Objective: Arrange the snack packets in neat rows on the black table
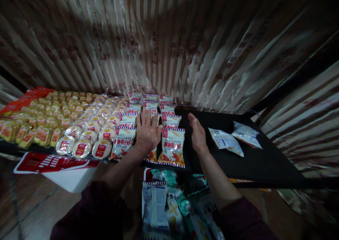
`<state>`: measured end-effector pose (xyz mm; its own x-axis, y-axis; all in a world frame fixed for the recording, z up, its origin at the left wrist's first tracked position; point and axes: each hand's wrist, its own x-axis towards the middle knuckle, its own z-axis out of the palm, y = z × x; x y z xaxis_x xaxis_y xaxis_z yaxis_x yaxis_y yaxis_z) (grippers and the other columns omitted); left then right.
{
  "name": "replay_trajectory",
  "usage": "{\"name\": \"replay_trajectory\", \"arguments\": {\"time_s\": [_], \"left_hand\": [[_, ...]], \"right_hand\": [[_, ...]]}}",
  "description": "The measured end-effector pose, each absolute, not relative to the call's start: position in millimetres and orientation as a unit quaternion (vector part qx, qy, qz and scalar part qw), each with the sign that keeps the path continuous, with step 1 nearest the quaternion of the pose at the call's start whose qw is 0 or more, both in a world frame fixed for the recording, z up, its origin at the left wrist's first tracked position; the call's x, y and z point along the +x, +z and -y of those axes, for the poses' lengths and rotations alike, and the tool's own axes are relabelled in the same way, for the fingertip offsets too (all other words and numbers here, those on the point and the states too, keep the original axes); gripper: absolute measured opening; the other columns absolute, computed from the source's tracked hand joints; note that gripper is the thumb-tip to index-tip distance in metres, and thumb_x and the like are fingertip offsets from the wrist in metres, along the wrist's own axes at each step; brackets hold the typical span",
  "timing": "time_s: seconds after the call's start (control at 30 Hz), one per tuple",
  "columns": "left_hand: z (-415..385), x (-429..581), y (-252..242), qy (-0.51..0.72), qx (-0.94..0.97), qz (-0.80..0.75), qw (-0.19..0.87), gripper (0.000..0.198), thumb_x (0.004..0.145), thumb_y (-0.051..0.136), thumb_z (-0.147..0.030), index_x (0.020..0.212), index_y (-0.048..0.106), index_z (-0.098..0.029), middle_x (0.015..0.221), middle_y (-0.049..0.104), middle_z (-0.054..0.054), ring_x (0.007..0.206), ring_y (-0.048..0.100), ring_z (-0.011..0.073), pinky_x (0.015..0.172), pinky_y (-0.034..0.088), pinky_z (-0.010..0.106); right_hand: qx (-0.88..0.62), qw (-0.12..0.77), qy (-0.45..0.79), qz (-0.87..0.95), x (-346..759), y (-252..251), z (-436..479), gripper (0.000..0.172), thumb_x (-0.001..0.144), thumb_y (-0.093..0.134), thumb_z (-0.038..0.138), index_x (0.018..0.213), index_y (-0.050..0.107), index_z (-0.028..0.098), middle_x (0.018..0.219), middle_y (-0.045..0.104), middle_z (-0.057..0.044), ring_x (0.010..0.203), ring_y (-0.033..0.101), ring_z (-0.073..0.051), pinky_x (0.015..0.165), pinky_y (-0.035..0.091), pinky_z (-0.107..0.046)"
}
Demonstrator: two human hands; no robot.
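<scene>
Rows of white snack bags (172,146) with red lettering stand in columns on the black shelf (197,162). My left hand (148,132) lies flat on the middle column, fingers spread, partly hiding the bags under it. To the right of the bags, my right hand (197,132) is held upright over the black surface, fingers extended and nothing in it. Two more bags, a near one (226,141) and a farther one (246,133), lie back side up to the right of my right hand.
Round wrapped crackers (102,149) and yellow packaged cakes (43,136) fill the shelf's left part. Below the front edge are green snack bags (176,211) and a blue-white bag (155,204). A striped plastic sheet (159,49) hangs behind. A white box (72,178) sits lower left.
</scene>
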<state>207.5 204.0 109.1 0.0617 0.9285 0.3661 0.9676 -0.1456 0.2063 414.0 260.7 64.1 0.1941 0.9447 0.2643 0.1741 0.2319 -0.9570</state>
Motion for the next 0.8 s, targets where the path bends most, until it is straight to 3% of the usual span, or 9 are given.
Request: {"name": "replay_trajectory", "arguments": {"time_s": [0.17,0.33,0.57,0.8], "left_hand": [[-146.6,228.1,90.2,-0.239,-0.744,0.621,0.049,0.053,0.091,0.038,-0.035,0.138,0.037,-0.013,0.155,0.019,0.014,0.144,0.0,0.0316,0.114,0.013,0.059],[-113.6,251.8,69.9,-0.227,-0.772,0.594,0.022,0.057,0.088,0.043,-0.035,0.142,0.033,-0.016,0.154,0.02,0.015,0.144,0.005,0.0329,0.112,0.018,0.063],[-116.9,263.6,48.0,-0.229,-0.777,0.586,0.031,0.062,0.087,0.045,-0.029,0.145,0.026,-0.017,0.155,0.018,0.015,0.143,0.005,0.0336,0.112,0.023,0.058],[-125.5,268.0,43.9,-0.238,-0.781,0.577,0.032,0.062,0.087,0.043,-0.019,0.145,0.023,-0.012,0.155,0.014,0.019,0.143,0.005,0.032,0.111,0.03,0.053]], "right_hand": [[-0.564,0.555,0.268,0.55,410.0,61.7,-213.4,0.059,0.089,0.035,0.058,0.135,0.047,0.022,0.142,0.047,-0.006,0.133,0.04,-0.021,0.114,0.025,-0.041],[-0.603,0.506,0.304,0.536,403.8,46.8,-191.7,0.063,0.086,0.039,0.062,0.133,0.049,0.021,0.142,0.047,-0.008,0.133,0.04,-0.023,0.113,0.025,-0.042],[-0.585,0.51,0.343,0.529,397.6,38.2,-199.0,0.059,0.083,0.046,0.06,0.126,0.058,0.021,0.141,0.049,-0.007,0.133,0.04,-0.023,0.116,0.021,-0.04],[-0.584,0.504,0.373,0.516,393.5,43.8,-205.8,0.063,0.083,0.045,0.061,0.135,0.048,0.024,0.139,0.05,-0.004,0.13,0.044,-0.024,0.112,0.028,-0.04]]}}
